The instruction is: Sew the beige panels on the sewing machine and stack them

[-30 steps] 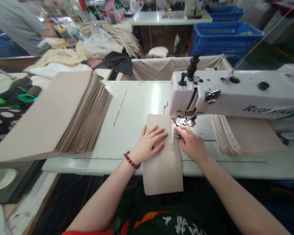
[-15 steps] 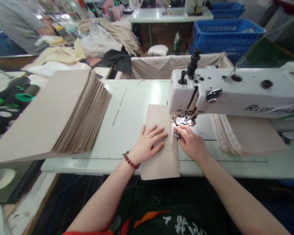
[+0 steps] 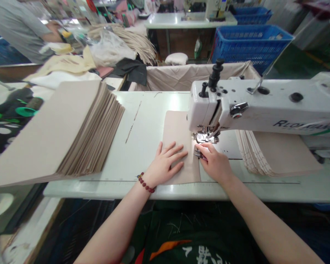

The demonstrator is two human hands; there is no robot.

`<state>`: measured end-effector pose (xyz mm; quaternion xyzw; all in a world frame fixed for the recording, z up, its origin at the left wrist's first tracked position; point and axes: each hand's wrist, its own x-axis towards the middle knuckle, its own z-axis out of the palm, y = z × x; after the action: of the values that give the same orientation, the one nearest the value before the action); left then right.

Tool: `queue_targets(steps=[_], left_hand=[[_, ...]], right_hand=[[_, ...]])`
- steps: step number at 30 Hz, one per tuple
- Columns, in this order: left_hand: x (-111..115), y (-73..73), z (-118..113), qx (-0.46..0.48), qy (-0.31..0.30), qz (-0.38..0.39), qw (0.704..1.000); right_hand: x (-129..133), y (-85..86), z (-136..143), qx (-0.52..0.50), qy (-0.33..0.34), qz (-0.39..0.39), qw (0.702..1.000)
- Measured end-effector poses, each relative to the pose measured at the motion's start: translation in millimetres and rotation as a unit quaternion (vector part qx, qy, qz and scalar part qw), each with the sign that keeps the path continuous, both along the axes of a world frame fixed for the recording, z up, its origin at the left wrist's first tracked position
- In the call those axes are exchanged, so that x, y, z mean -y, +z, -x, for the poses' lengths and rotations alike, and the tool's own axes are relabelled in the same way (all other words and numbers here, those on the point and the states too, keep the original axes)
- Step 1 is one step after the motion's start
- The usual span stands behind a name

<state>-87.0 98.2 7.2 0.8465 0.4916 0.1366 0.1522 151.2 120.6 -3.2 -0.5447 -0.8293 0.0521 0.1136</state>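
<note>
A beige fabric panel (image 3: 176, 126) lies flat on the sewing table, its right edge at the lit presser foot (image 3: 206, 137) of a white sewing machine (image 3: 253, 102). My left hand (image 3: 169, 163) rests flat on this panel, fingers spread, a beaded bracelet at the wrist. Just in front of the presser foot, my right hand (image 3: 215, 161) is closed around small thread snips (image 3: 199, 154), their metal blades pointing left. Its fingertips are at the panel's right edge. The handle of the snips is mostly hidden in the palm.
A tall stack of beige panels (image 3: 71, 128) stands on the left. More panels with stitched edges (image 3: 280, 152) lie under the machine arm at right. Behind are a cloth-lined bin (image 3: 178, 77), a blue crate (image 3: 253, 44) and a person in a grey sleeve (image 3: 19, 29).
The beige panel has slid forward, away from me, along the presser foot; its near edge now lies farther up the table. Both hands have kept nearly the same place and pose.
</note>
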Motion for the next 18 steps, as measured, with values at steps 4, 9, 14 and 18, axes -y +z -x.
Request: queue_targets(steps=[4,9,14,18], left_hand=[[0.0,-0.8,-0.2,-0.002,-0.001,-0.003,1.000],[-0.2,-1.5,-0.5,-0.002,-0.001,-0.005,1.000],[0.0,-0.8,-1.2,-0.009,0.000,-0.007,1.000],[0.3,-1.2,-2.1,-0.021,0.000,-0.010,1.000]], right_hand=[[-0.1,-1.0,-0.4,-0.005,0.000,-0.001,1.000],[-0.4,-2.8,-0.9,-0.008,0.003,-0.001,1.000],[-0.9,-4.6,-1.2,-0.010,-0.001,-0.002,1.000],[-1.0,-5.0,-1.5,-0.011,0.002,0.001,1.000]])
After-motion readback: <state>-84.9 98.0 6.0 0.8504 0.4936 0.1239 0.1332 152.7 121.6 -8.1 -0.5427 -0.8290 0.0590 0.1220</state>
